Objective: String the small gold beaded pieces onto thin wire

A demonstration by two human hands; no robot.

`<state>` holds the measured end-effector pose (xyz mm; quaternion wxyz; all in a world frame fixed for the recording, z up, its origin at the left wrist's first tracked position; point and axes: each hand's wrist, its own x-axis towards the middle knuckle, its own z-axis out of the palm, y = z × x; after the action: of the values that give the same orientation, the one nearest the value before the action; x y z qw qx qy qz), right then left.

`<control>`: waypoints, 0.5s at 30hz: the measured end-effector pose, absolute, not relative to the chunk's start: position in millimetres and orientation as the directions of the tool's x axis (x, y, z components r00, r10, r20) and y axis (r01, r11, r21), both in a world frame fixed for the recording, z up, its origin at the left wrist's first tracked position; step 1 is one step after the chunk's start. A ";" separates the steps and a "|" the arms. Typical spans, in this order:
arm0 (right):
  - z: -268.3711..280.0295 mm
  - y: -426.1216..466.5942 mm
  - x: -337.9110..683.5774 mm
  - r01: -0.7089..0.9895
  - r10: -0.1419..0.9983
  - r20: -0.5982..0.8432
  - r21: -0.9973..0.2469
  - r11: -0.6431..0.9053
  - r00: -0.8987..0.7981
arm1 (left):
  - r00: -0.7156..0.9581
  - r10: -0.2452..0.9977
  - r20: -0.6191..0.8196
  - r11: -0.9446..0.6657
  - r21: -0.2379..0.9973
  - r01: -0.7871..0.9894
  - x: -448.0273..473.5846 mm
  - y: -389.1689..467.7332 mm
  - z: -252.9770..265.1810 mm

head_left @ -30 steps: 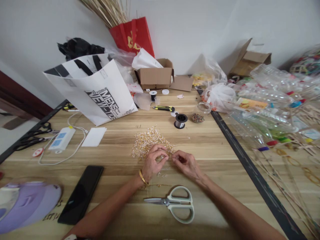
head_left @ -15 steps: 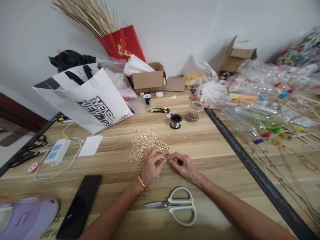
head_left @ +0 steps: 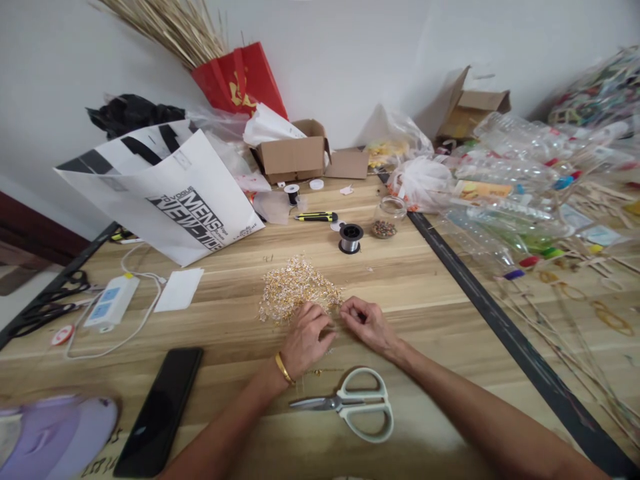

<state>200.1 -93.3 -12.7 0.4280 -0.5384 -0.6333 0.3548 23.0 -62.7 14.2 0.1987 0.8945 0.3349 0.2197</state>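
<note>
My left hand (head_left: pixel 307 340), with a gold bracelet (head_left: pixel 283 369) on its wrist, rests at the near edge of a pile of gold and clear beads (head_left: pixel 290 287). Its fingers are curled, and what they grip is too small to make out. Just right of it, my right hand (head_left: pixel 367 327) is closed in a pinch; any thin thing between its fingertips cannot be made out. A fine gold chain (head_left: pixel 325 371) lies on the table below my left hand. Nearer to me are scissors (head_left: pixel 350 403) with pale handles, their blades pointing left.
Beyond the beads stand a wire spool (head_left: pixel 350 238), a yellow-black utility knife (head_left: pixel 317 217) and a glass jar (head_left: pixel 389 219) of small beads. A phone (head_left: pixel 159 410), a power strip (head_left: pixel 111 303) and a white bag (head_left: pixel 175 200) are left. Plastic bottles (head_left: pixel 500 227) crowd the right.
My left hand has turned so its back faces up more, its fingers bending down toward the bead pile. My right hand stays pinched in nearly the same spot. The view has shifted slightly.
</note>
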 end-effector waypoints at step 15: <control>-7.3 -93.4 200.0 0.355 0.985 0.161 -0.919 0.173 -0.063 | 0.719 0.683 0.127 -0.684 0.457 0.569 30.2 -67.9 11.6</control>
<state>200.0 -93.4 -7.3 0.4329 -0.5304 -0.6316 0.3639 30.2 -67.9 11.6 0.1971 0.9060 0.3454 0.1450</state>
